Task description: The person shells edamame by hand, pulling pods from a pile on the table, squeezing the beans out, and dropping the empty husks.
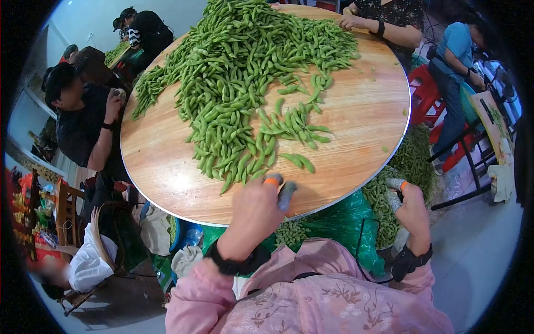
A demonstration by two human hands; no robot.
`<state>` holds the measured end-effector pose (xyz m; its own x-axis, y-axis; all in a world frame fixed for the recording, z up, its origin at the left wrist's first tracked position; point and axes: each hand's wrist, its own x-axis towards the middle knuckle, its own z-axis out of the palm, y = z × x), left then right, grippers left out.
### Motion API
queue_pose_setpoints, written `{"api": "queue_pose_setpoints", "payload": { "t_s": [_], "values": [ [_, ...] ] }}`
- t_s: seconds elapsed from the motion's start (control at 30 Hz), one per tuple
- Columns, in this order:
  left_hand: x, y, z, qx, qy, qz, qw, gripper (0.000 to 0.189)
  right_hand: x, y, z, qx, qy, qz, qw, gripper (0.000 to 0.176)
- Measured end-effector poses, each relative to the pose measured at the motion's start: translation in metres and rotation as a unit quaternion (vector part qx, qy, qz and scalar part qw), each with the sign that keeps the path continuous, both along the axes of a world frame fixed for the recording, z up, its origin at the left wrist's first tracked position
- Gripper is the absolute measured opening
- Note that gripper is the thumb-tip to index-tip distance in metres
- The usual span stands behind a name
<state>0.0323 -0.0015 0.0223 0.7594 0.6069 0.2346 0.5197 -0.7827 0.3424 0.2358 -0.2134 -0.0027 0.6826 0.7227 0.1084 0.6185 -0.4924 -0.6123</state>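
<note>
My left hand [257,210] is over the front edge of a round wooden table [356,161], just in front of the green soybean pods [233,111]. Grey covers and an orange band show on its fingers, which are blurred and partly hidden behind the back of the hand. A pair of pods [297,161] lies close by on the wood. Past the table's right edge, my right hand [413,210] hangs over more pods [381,214] below. Its grey-covered fingertips are apart, with nothing visible between them.
Green plastic [347,225] hangs under the table's front edge. One person [78,111] sits at the left, and another person's hand [353,21] rests at the far edge. Red stools [427,92] and a smaller table [495,125] stand at the right.
</note>
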Motion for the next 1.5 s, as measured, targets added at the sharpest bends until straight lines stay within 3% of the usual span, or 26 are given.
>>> {"api": "queue_pose_setpoints", "payload": {
  "t_s": [0.03, 0.1, 0.27, 0.47, 0.53, 0.57, 0.63, 0.77, 0.83, 0.87, 0.93, 0.97, 1.03, 1.07, 1.13, 1.5],
  "values": [
    [0.016, 0.003, 0.002, 0.001, -0.001, -0.001, 1.000, 0.018, -0.004, 0.004, 0.000, 0.026, 0.038, 0.015, 0.999, 0.025],
    [0.044, 0.013, -0.001, -0.017, 0.143, 0.031, 0.989, 0.023, -0.014, 0.013, 0.002, 0.054, 0.076, 0.030, 0.995, 0.024],
    [0.057, 0.031, -0.023, 0.017, 0.119, 0.017, 0.993, 0.023, -0.042, 0.041, 0.006, 0.136, 0.166, 0.116, 0.970, 0.020],
    [0.026, 0.020, -0.006, -0.004, 0.122, 0.026, 0.992, 0.020, -0.059, 0.073, -0.002, 0.174, 0.307, 0.158, 0.922, 0.022],
    [0.010, 0.008, -0.001, -0.041, 0.048, -0.001, 0.998, 0.019, -0.065, 0.084, 0.005, 0.200, 0.526, 0.117, 0.819, 0.022],
    [0.005, 0.001, 0.001, -0.042, 0.048, -0.001, 0.998, 0.019, -0.064, 0.087, 0.003, 0.199, 0.526, 0.117, 0.819, 0.022],
    [-0.004, -0.011, 0.006, -0.003, 0.027, -0.074, 0.997, 0.017, -0.062, 0.095, -0.002, 0.182, 0.625, 0.133, 0.747, 0.022],
    [-0.013, -0.018, 0.009, -0.022, -0.014, -0.121, 0.992, 0.015, -0.065, 0.097, 0.007, 0.152, 0.620, 0.201, 0.743, 0.021],
    [-0.015, -0.018, 0.008, -0.174, -0.077, -0.094, 0.977, 0.021, -0.068, 0.093, 0.010, 0.171, 0.630, 0.185, 0.735, 0.021],
    [-0.015, -0.018, 0.001, -0.174, -0.078, -0.094, 0.977, 0.021, -0.069, 0.092, 0.011, 0.170, 0.629, 0.185, 0.736, 0.021],
    [-0.015, -0.018, -0.013, -0.341, -0.134, -0.139, 0.920, 0.026, -0.071, 0.089, 0.011, 0.200, 0.636, 0.195, 0.719, 0.020],
    [-0.017, -0.018, -0.016, -0.342, -0.135, -0.137, 0.920, 0.026, -0.072, 0.087, 0.011, 0.198, 0.637, 0.196, 0.719, 0.020],
    [-0.020, -0.019, -0.012, -0.204, -0.018, -0.143, 0.968, 0.034, -0.075, 0.085, 0.011, 0.179, 0.592, 0.187, 0.763, 0.018],
    [-0.021, -0.021, -0.010, -0.204, -0.018, -0.143, 0.968, 0.034, -0.076, 0.084, 0.013, 0.179, 0.592, 0.187, 0.763, 0.018],
    [-0.023, -0.026, -0.007, -0.082, 0.018, -0.120, 0.989, 0.037, -0.078, 0.082, 0.017, 0.190, 0.554, 0.188, 0.789, 0.021],
    [-0.024, -0.026, -0.010, 0.058, -0.025, -0.183, 0.981, 0.026, -0.077, 0.077, 0.012, 0.165, 0.574, 0.189, 0.780, 0.014]
  ]
}}
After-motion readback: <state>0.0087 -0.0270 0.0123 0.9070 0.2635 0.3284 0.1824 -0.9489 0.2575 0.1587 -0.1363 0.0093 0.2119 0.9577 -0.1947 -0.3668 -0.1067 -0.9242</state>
